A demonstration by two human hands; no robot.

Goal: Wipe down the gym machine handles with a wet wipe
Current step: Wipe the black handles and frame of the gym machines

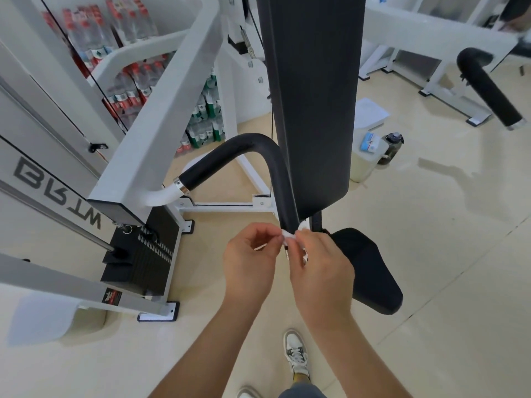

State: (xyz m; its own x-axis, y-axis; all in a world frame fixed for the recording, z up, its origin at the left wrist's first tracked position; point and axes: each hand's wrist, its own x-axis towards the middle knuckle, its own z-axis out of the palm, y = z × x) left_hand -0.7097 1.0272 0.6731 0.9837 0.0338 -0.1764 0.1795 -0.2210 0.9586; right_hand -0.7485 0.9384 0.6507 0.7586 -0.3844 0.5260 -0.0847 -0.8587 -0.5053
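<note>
Left hand (249, 255) and right hand (320, 264), fingers curled, together pinch a white wet wipe (288, 236) against the near, lower end of the curved black handle (275, 168). The step is probably wrapping the wipe round the grip; next comes a firm slide up toward the bend. Fingers hide most of the wipe. The far right handle (488, 87) looks untouched.

Bright, even light; warped, soft edges.

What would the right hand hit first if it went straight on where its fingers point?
Most likely the black handle. The right hand points up and away, pinching the wipe together with the left hand at the handle's lower end. Depth is unclear; the wipe may already touch it.
</note>
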